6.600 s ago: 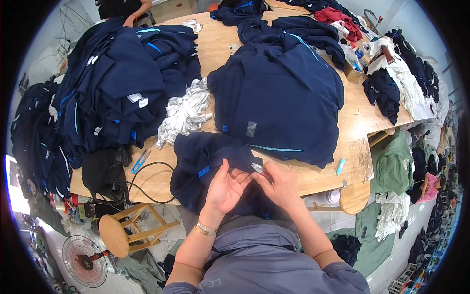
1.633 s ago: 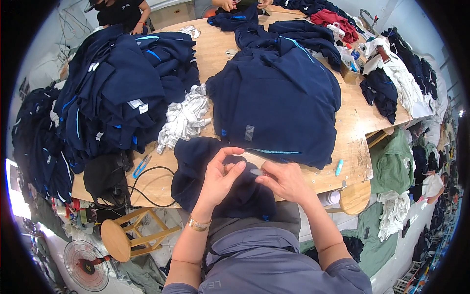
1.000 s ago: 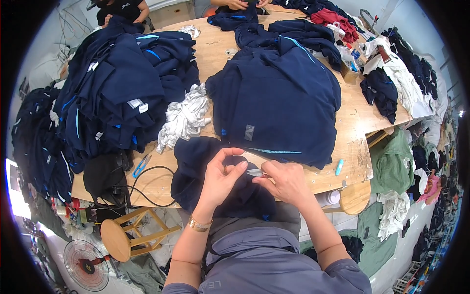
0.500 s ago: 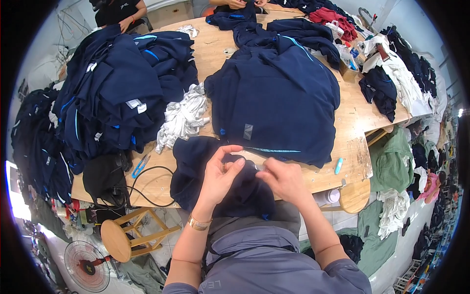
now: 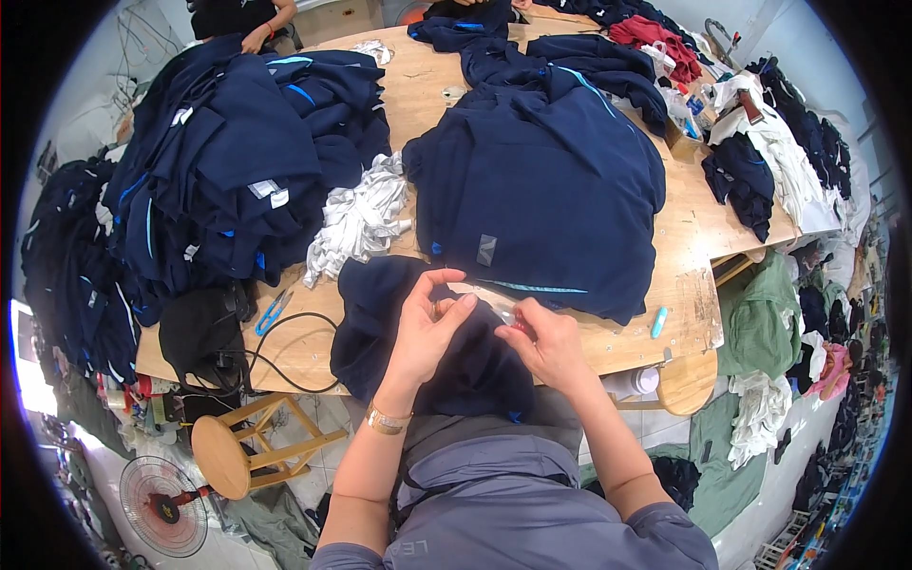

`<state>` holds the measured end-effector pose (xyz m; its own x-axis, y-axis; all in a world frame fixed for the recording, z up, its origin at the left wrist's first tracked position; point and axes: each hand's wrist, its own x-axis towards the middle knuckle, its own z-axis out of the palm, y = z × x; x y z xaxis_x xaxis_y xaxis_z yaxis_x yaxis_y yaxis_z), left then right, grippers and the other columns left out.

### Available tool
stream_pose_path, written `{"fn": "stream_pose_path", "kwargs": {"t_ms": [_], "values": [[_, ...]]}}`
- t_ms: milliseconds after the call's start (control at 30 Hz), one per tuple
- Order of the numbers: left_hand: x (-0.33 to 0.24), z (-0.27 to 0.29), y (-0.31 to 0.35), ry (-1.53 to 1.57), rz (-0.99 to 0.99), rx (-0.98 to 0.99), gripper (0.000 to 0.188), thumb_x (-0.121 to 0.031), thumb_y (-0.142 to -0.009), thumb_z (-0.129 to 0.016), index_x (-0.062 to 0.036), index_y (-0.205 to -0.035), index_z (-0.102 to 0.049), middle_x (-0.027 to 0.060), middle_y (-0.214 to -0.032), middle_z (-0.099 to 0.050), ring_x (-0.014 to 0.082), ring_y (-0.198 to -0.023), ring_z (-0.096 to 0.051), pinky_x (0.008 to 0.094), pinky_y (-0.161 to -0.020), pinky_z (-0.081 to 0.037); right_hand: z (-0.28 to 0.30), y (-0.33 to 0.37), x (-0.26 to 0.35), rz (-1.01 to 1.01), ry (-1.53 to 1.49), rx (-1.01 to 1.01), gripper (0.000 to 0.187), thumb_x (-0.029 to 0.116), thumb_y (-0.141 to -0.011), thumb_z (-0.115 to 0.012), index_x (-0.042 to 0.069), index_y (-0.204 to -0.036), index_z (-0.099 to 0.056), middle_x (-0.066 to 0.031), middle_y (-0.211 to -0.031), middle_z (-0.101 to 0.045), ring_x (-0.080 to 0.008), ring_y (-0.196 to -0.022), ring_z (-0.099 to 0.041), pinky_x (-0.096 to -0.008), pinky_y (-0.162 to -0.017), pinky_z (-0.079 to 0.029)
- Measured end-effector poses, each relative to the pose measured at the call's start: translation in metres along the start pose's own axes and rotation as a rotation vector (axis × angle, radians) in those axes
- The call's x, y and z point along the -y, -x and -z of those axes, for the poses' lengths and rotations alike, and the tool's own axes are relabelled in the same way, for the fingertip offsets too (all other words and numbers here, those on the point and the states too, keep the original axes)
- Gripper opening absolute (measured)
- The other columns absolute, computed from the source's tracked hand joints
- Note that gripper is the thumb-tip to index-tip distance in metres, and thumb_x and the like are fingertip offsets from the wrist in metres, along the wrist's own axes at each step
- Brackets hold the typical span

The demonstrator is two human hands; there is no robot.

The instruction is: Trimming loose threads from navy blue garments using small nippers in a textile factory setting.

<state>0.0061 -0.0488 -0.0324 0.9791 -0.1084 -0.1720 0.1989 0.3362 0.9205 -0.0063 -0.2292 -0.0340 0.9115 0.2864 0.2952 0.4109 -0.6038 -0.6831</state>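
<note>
Over a dark navy garment [image 5: 380, 294] draped from the table edge onto my lap, both my hands are raised close together. My left hand [image 5: 426, 328] has its index finger stretched out and its thumb apart from it; I see nothing held between those two tips. My right hand [image 5: 546, 342] is closed in a pinch on something small and pale, mostly hidden by the fingers. Just beyond them lies a flat stack of navy garments [image 5: 541, 190], with a grey patch and a light-blue strip along its near edge.
A heap of navy garments [image 5: 228, 152] fills the left of the wooden table [image 5: 413, 81], beside a white cloth bundle [image 5: 356, 218]. Blue thread snips [image 5: 273, 313], a black cable [image 5: 294, 316] and a turquoise marker-like stick [image 5: 659, 322] lie near the front edge. Another person's arm [image 5: 271, 27] shows at the back.
My right hand has turned slightly, showing a little more of the small pale thing in its pinch. My left hand stays nearly in place. The whole view has shifted a little.
</note>
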Motion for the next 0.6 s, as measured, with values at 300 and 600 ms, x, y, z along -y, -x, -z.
{"fn": "stream_pose_path", "kwargs": {"t_ms": [300,600], "values": [[0.003,-0.003,0.001,0.058,0.045,-0.03,0.03,-0.004,-0.082,-0.064,-0.0016,-0.107,-0.048,0.0027,-0.077,-0.062,0.0001,-0.062,-0.05,0.0129,-0.054,-0.038,0.007,0.0,0.013,0.098,0.213,0.006,0.027,0.032,-0.077,-0.066,0.008,-0.075,-0.053,-0.0056,-0.066,-0.056,-0.0253,-0.054,-0.057,-0.0325,-0.047,-0.042],[0.0,-0.005,0.003,0.014,0.023,-0.021,0.03,-0.004,-0.082,-0.064,-0.0015,-0.107,-0.047,0.0017,-0.073,-0.061,-0.0013,-0.059,-0.048,0.0127,-0.05,-0.034,0.01,0.0,0.018,0.102,0.31,0.003,0.027,0.032,-0.077,-0.066,0.009,-0.074,-0.053,-0.0047,-0.062,-0.053,-0.0243,-0.052,-0.055,-0.0324,-0.046,-0.041]]}}
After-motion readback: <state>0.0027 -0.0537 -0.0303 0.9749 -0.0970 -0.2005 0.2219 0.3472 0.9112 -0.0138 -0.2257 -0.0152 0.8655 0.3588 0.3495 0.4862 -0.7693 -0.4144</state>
